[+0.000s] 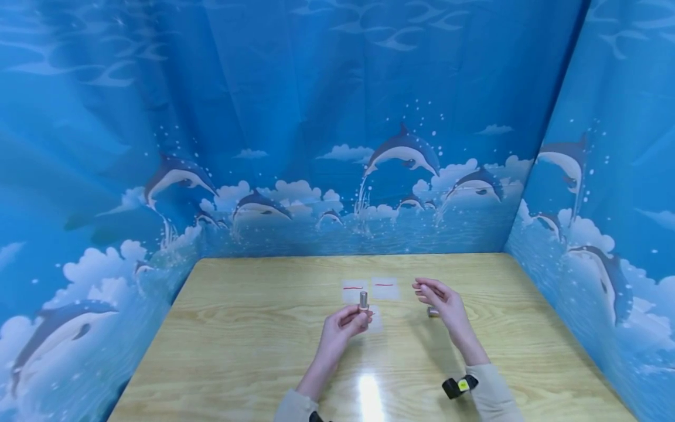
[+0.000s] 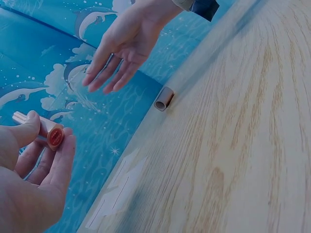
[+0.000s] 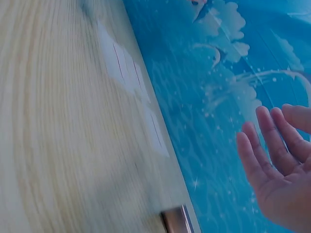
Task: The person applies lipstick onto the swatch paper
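My left hand [image 1: 340,329] pinches an uncapped lipstick [image 1: 364,300] between thumb and fingers, its silver end pointing up above the table. In the left wrist view the red round label on the base of the lipstick [image 2: 56,138] faces the camera. The hollow lipstick cap [image 2: 164,99] lies on its side on the table, beneath and beside my right hand [image 1: 445,305]. That hand hovers with loosely extended fingers and holds nothing; the right wrist view shows its palm and fingers [image 3: 279,145] apart from the cap [image 3: 177,221].
Three small pale paper pieces lie on the wooden table [image 1: 248,334]. The back left paper [image 1: 352,295] and back right paper [image 1: 385,293] each bear a red line; the front paper [image 1: 376,322] is partly behind my left hand. A blue dolphin-print curtain [image 1: 274,117] surrounds the table's back and sides.
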`<act>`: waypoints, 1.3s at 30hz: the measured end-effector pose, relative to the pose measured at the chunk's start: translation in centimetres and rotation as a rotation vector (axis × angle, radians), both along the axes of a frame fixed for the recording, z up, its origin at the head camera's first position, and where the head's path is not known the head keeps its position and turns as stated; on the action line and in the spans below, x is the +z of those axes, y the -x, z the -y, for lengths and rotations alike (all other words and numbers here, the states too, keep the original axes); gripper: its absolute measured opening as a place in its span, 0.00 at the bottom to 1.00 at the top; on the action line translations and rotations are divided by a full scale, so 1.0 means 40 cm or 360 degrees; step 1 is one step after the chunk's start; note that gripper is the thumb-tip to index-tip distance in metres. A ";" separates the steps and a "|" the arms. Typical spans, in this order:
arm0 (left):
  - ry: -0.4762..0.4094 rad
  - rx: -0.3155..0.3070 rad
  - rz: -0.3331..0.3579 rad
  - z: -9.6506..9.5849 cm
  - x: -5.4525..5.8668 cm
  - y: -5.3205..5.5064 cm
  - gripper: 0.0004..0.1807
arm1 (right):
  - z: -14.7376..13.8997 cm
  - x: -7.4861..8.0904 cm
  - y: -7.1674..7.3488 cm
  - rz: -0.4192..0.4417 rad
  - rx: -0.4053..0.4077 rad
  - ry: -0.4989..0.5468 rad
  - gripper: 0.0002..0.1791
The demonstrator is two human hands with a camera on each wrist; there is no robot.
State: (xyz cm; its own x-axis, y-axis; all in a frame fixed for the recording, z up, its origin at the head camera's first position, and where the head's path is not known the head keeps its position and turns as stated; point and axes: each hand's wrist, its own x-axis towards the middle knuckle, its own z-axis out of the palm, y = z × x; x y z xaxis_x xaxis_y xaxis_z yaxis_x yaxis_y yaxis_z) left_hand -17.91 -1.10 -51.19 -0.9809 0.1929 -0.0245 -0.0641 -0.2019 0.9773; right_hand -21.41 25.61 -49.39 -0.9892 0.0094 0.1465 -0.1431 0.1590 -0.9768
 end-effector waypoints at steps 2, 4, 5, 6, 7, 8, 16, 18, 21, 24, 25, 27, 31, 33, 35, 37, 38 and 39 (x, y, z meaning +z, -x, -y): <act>-0.0003 0.0002 -0.0002 0.000 -0.001 0.000 0.25 | -0.022 -0.002 0.002 0.0005 -0.0017 -0.0059 0.26; -0.0004 0.0004 0.0008 -0.001 -0.003 0.002 0.25 | -0.042 -0.002 0.004 0.0016 -0.0017 -0.0128 0.26; -0.0005 0.0005 0.0012 -0.001 -0.004 0.003 0.24 | -0.051 -0.002 0.005 0.0024 -0.0015 -0.0186 0.25; -0.0007 0.0007 0.0017 -0.001 -0.004 0.003 0.24 | -0.060 -0.001 0.005 0.0031 -0.0004 -0.0249 0.25; -0.0004 0.0009 0.0015 -0.002 -0.005 0.003 0.24 | -0.068 -0.002 0.007 0.0041 0.0008 -0.0299 0.24; -0.0002 0.0009 0.0016 -0.002 -0.005 0.003 0.23 | -0.077 -0.004 0.009 0.0055 0.0035 -0.0325 0.23; 0.0009 -0.0002 0.0005 -0.001 -0.003 0.000 0.23 | -0.122 -0.029 0.016 0.0060 0.0150 -0.0539 0.20; 0.0014 0.0000 0.0006 -0.002 -0.004 0.000 0.22 | -0.130 -0.041 0.019 0.0053 0.0115 -0.0682 0.20; 0.0017 0.0006 0.0011 -0.002 -0.004 -0.001 0.22 | -0.139 -0.055 0.024 0.0051 0.0096 -0.0851 0.20; 0.0014 0.0011 0.0018 -0.003 -0.002 -0.002 0.22 | -0.143 -0.065 0.029 0.0061 0.0104 -0.0913 0.19; 0.0014 0.0012 0.0018 -0.003 -0.002 -0.002 0.22 | -0.144 -0.067 0.030 0.0054 0.0110 -0.0935 0.19; 0.0011 0.0011 0.0018 -0.003 -0.002 -0.002 0.22 | -0.146 -0.070 0.033 0.0040 0.0125 -0.0968 0.18; 0.0016 0.0008 0.0016 -0.003 -0.003 0.000 0.21 | -0.149 -0.072 0.037 0.0042 0.0147 -0.1022 0.18; 0.0019 0.0005 0.0017 -0.003 -0.004 0.001 0.21 | -0.152 -0.074 0.040 0.0049 0.0163 -0.1044 0.19; 0.0020 0.0001 0.0010 -0.003 -0.005 0.001 0.21 | -0.153 -0.075 0.043 0.0065 0.0169 -0.1053 0.18; 0.0018 -0.0002 0.0014 -0.003 -0.005 0.002 0.21 | -0.155 -0.077 0.047 0.0071 0.0177 -0.1069 0.17; 0.0018 -0.0003 0.0013 -0.003 -0.005 0.001 0.21 | -0.156 -0.078 0.048 0.0081 0.0176 -0.1071 0.16; 0.0019 -0.0004 0.0014 -0.003 -0.005 0.002 0.21 | -0.156 -0.079 0.050 0.0091 0.0174 -0.1068 0.15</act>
